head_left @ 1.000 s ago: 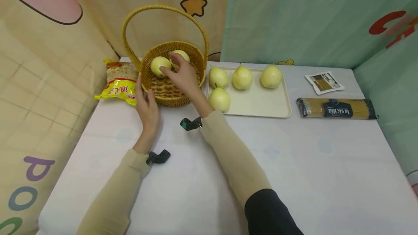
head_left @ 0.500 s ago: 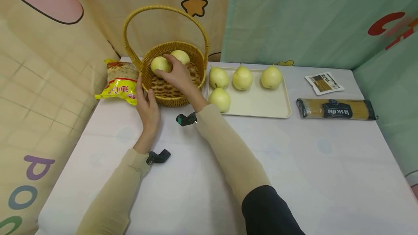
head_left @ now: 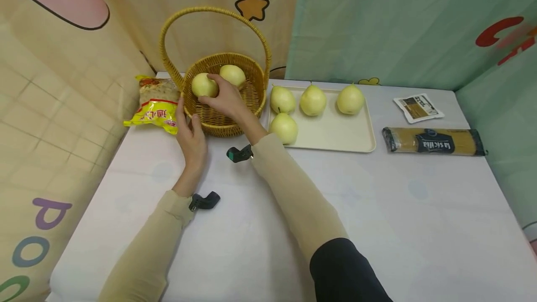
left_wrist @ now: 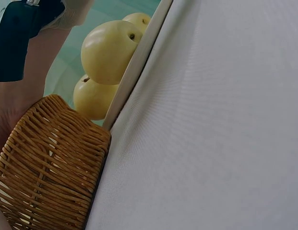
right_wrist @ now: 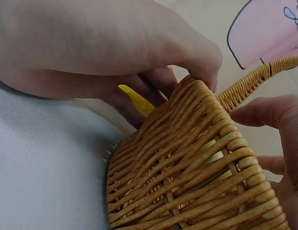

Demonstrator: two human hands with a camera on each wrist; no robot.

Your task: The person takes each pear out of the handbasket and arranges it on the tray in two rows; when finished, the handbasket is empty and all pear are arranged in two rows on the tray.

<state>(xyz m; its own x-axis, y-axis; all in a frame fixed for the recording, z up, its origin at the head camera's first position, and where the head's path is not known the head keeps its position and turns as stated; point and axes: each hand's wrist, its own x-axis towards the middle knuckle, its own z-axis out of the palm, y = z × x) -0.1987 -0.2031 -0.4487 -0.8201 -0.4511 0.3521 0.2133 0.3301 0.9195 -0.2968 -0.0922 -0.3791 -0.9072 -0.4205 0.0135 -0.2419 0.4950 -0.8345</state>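
Observation:
A wicker basket (head_left: 222, 129) with a tall arched handle stands at the back left. Two pale yellow-green pears lie in it: a left pear (head_left: 203, 85) and a right pear (head_left: 232, 75). My right hand (head_left: 226, 99) reaches over the front rim and grips the left pear, thumb and fingers at its right side. My left hand (head_left: 190, 141) holds the basket at its front left. The right wrist view shows the left thumb (right_wrist: 201, 62) bent onto the rim, with other fingers behind the wall. Fingertips of the right hand (right_wrist: 288, 129) show there beyond the rim.
Several pears (head_left: 313, 100) sit on a cream tray (head_left: 335, 139) right of the basket. A yellow snack bag (head_left: 155, 104) lies against the basket's left. Farther right are a small sachet (head_left: 418, 107) and a spaghetti pack (head_left: 434, 141). Curtains (head_left: 377, 22) hang behind the table.
My right hand has shifted from between the two pears onto the left pear, which has moved slightly left. The left hand stays at the basket.

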